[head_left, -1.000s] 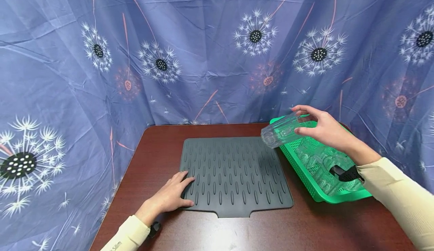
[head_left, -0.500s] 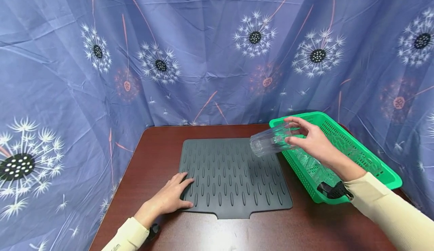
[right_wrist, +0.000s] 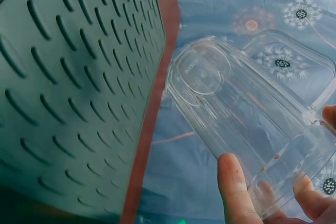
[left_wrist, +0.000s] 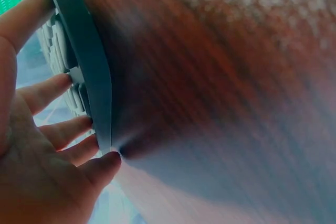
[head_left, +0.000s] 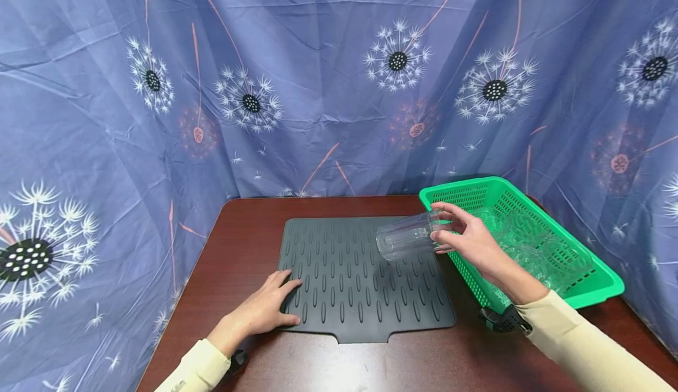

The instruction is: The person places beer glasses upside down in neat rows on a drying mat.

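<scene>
My right hand [head_left: 462,238] grips a clear drinking glass [head_left: 406,238] near its mouth, holding it on its side just above the right part of the dark grey ribbed mat [head_left: 365,277]. The right wrist view shows the glass [right_wrist: 247,129] close up over the mat [right_wrist: 79,98], pinched between thumb and fingers [right_wrist: 236,190]. My left hand [head_left: 267,306] lies flat on the mat's near left corner, fingers straight. In the left wrist view those fingers [left_wrist: 50,85] press on the mat's edge [left_wrist: 89,72].
A green perforated plastic basket [head_left: 593,289] with several more clear glasses inside stands at the table's right side. The brown table [head_left: 243,233] is enclosed by a blue floral curtain [head_left: 265,86] behind and on both sides.
My right hand has carried the glass left and down, from above the basket to just over the mat's right part. The left hand has stayed in place.
</scene>
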Action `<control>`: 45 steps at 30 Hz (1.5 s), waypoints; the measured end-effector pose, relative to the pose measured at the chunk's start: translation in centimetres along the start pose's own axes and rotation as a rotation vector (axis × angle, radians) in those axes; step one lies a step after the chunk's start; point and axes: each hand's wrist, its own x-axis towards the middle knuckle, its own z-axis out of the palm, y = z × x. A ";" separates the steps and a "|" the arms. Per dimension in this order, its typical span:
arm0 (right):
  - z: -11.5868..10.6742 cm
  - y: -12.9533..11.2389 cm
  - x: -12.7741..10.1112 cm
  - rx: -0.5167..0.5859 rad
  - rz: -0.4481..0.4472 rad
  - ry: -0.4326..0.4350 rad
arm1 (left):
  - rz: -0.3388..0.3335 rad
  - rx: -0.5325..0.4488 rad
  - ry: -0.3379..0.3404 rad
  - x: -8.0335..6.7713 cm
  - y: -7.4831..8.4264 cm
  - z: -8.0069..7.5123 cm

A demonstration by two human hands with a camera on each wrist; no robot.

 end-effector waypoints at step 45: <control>7.8 6.6 1.6 0.367 0.181 -0.026 | 0.006 0.079 0.077 0.1 0.7 0.0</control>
